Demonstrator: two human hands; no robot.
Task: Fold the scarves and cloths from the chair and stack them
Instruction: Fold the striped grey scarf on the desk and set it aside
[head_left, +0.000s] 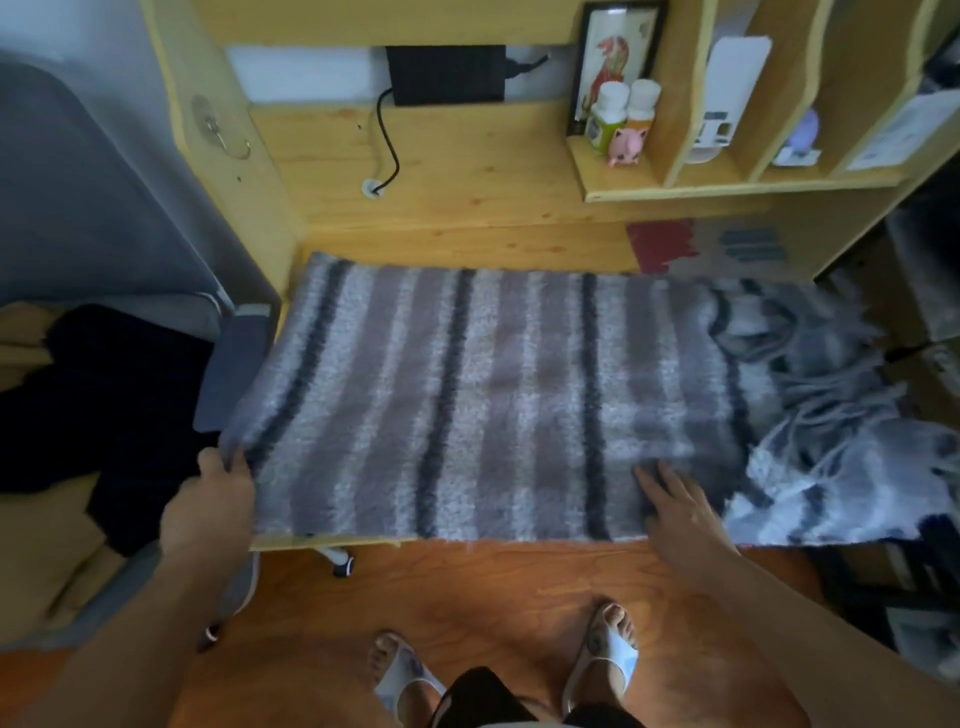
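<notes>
Striped scarf (498, 405) across wooden desk (467, 171) (cluttered shelves)

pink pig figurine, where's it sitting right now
In the head view, the pink pig figurine stands at upper right on the small wooden shelf, just in front of two white-capped bottles and a framed picture.

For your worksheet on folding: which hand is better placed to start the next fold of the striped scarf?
Probably the left hand: it already pinches the striped scarf at its corner, while the right hand lies flat on it.
</notes>
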